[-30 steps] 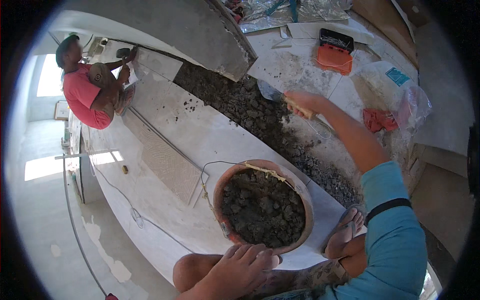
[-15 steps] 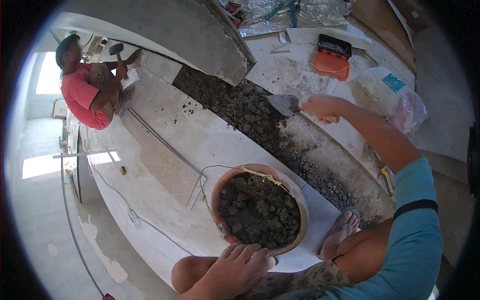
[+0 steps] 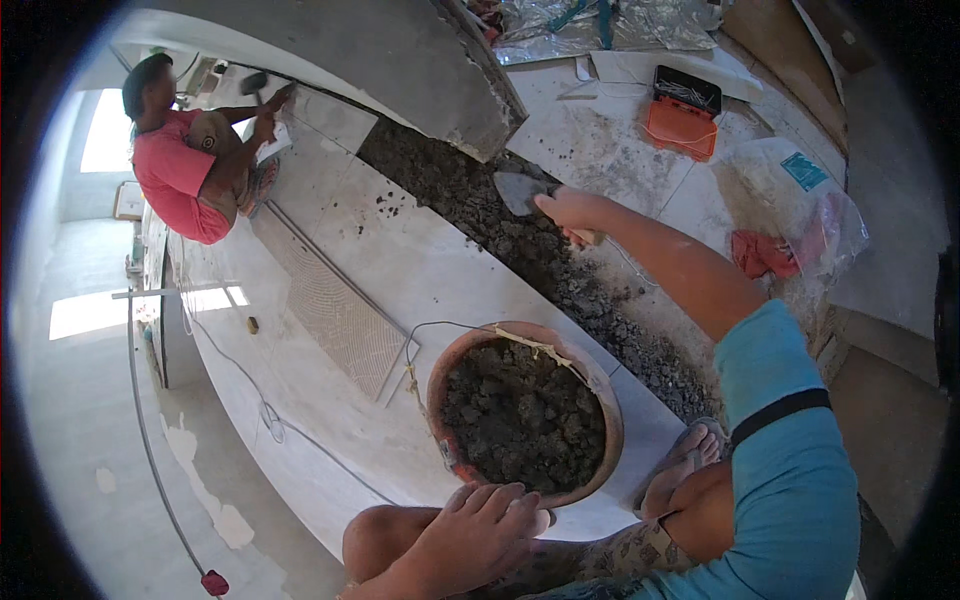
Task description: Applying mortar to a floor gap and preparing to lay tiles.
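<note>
My right hand (image 3: 570, 212) is closed on the handle of a trowel (image 3: 515, 192), whose metal blade is over the strip of dark, lumpy mortar (image 3: 450, 185) between the tiles. My left hand (image 3: 475, 530) lies with its fingers loosely spread and bent near my knee and the near rim of a round tub (image 3: 610, 430), holding nothing I can see. The tub is filled with dark clumped mortar (image 3: 520, 420). A wire and pale cord (image 3: 535, 343) run over its far rim.
A co-worker in pink (image 3: 175, 165) squats at upper left, holding a mallet (image 3: 253, 81). A combed-adhesive tile (image 3: 330, 325) lies beside cords. An orange-and-black open box (image 3: 680, 120), plastic bag (image 3: 780, 200) and red cloth (image 3: 760, 253) are at right. A concrete slab edge (image 3: 460, 80) juts in at top.
Over the last second my right hand and trowel moved right, then back left and slightly down over the mortar strip. The co-worker's mallet shifted slightly. My left hand has stayed about in place.
</note>
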Tool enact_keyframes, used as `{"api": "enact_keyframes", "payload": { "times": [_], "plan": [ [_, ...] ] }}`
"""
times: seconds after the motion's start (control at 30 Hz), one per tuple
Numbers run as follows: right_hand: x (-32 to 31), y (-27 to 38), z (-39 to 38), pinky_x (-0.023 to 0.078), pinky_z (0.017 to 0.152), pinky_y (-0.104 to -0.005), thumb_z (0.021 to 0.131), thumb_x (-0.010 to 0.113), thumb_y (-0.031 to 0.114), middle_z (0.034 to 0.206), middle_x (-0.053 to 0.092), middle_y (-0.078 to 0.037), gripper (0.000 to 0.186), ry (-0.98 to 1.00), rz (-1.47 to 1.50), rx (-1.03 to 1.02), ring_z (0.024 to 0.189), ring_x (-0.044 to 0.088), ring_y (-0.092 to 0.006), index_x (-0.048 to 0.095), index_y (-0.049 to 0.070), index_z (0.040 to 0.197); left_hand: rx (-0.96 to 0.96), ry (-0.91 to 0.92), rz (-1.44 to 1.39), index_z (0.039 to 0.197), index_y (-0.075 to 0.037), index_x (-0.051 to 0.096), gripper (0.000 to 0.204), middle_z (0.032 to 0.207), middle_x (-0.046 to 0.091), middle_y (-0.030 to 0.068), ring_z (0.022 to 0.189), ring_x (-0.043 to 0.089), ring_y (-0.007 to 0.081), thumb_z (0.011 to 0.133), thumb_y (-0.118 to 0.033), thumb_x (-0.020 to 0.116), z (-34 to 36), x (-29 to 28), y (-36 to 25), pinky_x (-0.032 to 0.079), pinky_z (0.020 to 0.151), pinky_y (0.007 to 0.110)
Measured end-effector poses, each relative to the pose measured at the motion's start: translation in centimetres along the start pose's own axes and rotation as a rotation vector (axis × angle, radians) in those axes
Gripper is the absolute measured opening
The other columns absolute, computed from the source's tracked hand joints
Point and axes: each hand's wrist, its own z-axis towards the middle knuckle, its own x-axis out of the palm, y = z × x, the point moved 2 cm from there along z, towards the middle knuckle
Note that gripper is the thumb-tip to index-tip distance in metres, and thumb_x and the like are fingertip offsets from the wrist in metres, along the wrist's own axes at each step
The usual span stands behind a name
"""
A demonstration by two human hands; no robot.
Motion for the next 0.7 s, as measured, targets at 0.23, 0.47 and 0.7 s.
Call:
{"api": "enact_keyframes", "payload": {
  "times": [0.23,0.47,0.7],
  "plan": [
    [-3.8,-0.1,-6.1,0.053,0.055,-0.0464,0.1,0.044,0.044,0.076,0.064,-0.02,0.049,0.059,-0.177,-0.129,0.064,0.065,-0.0313,0.055,-0.004,0.099,-0.032,0.047,-0.012,0.137,-0.004,0.04,0.053,0.136,0.049,0.0201,0.124,0.05,0.0386,0.099,-0.04,0.049,-1.2,0.2,0.3,0.039,0.105,0.052],
    [2.3,-3.1,-3.3,0.053,0.071,-0.0542,0.096,0.051,0.027,0.083,0.065,-0.027,0.029,-0.365,-0.471,-0.384,0.08,0.066,-0.0413,0.054,0.0,0.105,0.084,-0.001,-0.054,0.137,-0.011,0.041,0.052,0.133,0.05,0.0174,0.122,0.051,0.0369,0.094,-0.035,0.058,-1.6,-0.5,0.4,0.042,0.102,0.05],
    [2.5,-1.0,-1.4,0.054,0.074,-0.0544,0.093,0.056,0.026,0.087,0.068,-0.022,0.03,-0.479,-0.401,-0.395,0.086,0.066,-0.0425,0.056,0.001,0.108,0.168,-0.01,-0.045,0.132,-0.009,0.044,0.048,0.132,0.051,0.0173,0.122,0.051,0.035,0.094,-0.034,0.059,-1.1,-0.7,0.3,0.042,0.102,0.048]
  ]
}}
